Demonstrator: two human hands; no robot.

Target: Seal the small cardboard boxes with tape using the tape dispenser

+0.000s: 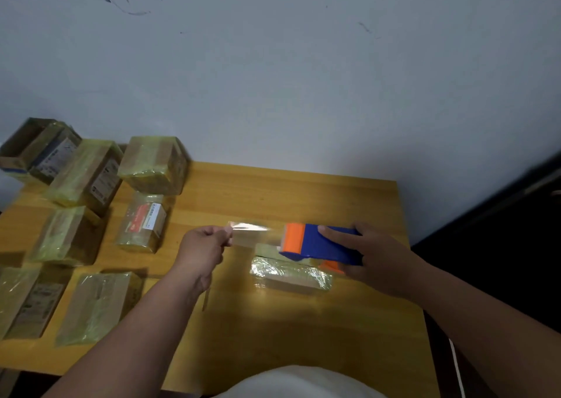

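White cloth (291,381) at the bottom edge, likely the person's shirt; both forearms reach out over the wooden table (303,191). Left hand (202,246) pinches the free end of the clear tape (250,235), fingers curled. Right hand (375,258) wraps around the blue and orange dispenser (315,243), held just above a small box (290,273) already shiny with tape. More wrapped boxes (151,164) crowd the table's left side. Step in hand, I judge: drawing out a strip. Best keep it taut and level, lower it square onto the box, then press down before cutting
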